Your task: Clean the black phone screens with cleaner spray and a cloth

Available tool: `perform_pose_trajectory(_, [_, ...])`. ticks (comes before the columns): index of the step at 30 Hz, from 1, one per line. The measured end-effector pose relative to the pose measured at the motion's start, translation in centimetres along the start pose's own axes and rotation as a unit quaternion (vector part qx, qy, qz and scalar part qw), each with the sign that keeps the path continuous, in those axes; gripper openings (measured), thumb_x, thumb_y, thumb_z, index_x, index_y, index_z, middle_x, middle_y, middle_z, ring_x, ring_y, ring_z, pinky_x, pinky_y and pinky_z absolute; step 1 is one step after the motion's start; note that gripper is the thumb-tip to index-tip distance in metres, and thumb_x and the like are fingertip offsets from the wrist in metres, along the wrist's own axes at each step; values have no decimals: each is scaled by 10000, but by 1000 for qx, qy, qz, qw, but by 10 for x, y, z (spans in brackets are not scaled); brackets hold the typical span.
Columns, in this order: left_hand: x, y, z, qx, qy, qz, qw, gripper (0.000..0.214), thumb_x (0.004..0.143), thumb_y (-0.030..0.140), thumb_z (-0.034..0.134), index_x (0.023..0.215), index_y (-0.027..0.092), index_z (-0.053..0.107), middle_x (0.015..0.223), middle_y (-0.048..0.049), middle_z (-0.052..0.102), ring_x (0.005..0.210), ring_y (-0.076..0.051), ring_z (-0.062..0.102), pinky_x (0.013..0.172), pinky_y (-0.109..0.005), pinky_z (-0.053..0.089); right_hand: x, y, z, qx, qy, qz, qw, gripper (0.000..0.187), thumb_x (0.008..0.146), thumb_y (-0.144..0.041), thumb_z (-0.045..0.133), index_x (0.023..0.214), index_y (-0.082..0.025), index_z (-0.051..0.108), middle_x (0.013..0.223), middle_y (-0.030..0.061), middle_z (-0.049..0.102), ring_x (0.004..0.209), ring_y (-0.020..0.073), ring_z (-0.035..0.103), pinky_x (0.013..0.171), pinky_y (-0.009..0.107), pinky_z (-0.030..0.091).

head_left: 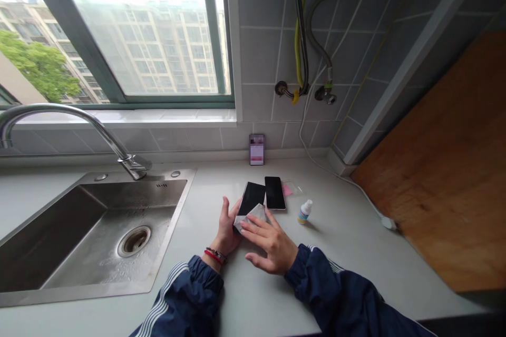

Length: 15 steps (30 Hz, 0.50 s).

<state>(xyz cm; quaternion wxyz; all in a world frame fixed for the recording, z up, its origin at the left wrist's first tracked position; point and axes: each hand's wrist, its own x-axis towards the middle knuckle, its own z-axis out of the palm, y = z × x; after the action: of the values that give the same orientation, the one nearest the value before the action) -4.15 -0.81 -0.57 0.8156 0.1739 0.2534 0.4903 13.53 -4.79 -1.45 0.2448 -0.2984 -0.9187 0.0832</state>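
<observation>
My left hand [227, 229] grips the near end of a black phone [252, 197] that lies on the white counter [340, 253]. My right hand [271, 242] presses a grey cloth [255, 214] flat onto that phone's near end, fingers stretched out. A second black phone [275, 192] lies just to the right of the first, touching it. A small white dropper bottle [304, 211] with a blue and yellow label stands right of the phones. A pink packet [287, 189] lies behind the second phone.
A steel sink [79, 242] with a curved tap [59, 116] fills the left of the counter. A third phone [256, 149] with a lit screen leans on the tiled wall. A white cable [367, 200] runs along the right. A wooden board [446, 168] stands at right.
</observation>
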Motion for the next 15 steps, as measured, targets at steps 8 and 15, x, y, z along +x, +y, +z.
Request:
perform_pose_trajectory(8, [-3, 2, -3, -4, -76, -46, 996, 849, 923, 751, 410, 1526, 156, 456, 1252, -207, 699, 1067, -378, 710, 956, -532, 546, 10, 30, -13, -86, 11, 34, 996, 688, 989, -553, 503, 1565, -194, 393, 1598, 136, 422, 1540, 305, 277, 1240, 616, 121])
perform_pose_trajectory(15, [-7, 7, -1, -3, -109, -86, 990, 871, 896, 803, 373, 1547, 227, 424, 1236, -192, 704, 1013, -373, 728, 866, -537, 578, 21, 42, -19, -99, 51, 77, 991, 630, 1038, -594, 352, 1516, -200, 464, 1571, 119, 470, 1521, 293, 323, 1236, 610, -74])
